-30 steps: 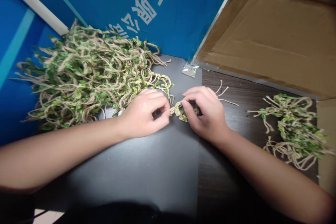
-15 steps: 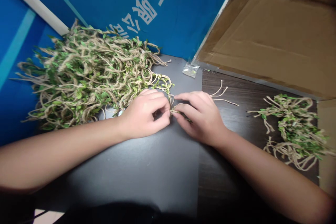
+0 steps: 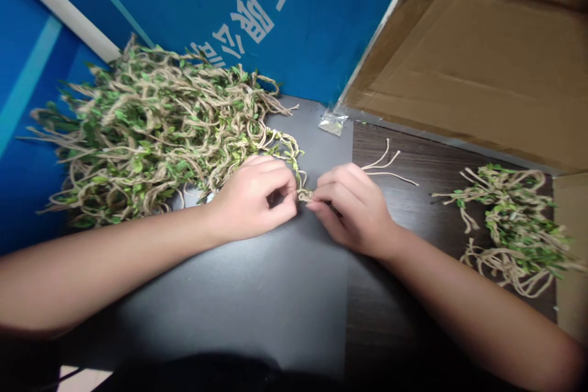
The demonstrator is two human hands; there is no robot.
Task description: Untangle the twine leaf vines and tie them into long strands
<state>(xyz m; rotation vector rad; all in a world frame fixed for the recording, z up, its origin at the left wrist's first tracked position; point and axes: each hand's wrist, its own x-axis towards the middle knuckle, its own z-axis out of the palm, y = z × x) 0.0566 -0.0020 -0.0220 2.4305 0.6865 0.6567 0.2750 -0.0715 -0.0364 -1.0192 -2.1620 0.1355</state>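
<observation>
Between my hands runs a braided twine cord (image 3: 304, 195) with small green leaves. My left hand (image 3: 264, 191) pinches it with thumb and forefinger, beside a big heap of leafy twine (image 3: 174, 128). Close by on the right, my right hand (image 3: 351, 205) has its thumb and fingers pressed together on the same cord. Loose twine ends (image 3: 388, 165) stick out beyond the right hand onto the dark wood surface. The part of the cord under my right fingers is hidden.
A smaller leafy twine bundle (image 3: 519, 226) lies at the right. A small clear plastic packet (image 3: 332, 123) rests near the blue printed panel (image 3: 331, 24). Brown cardboard (image 3: 487, 67) stands at the back right, beyond the grey tabletop (image 3: 257, 294).
My right hand's fingers have closed from a spread pose into a pinch on the cord. More of the cord shows between the hands. My left hand has hardly moved.
</observation>
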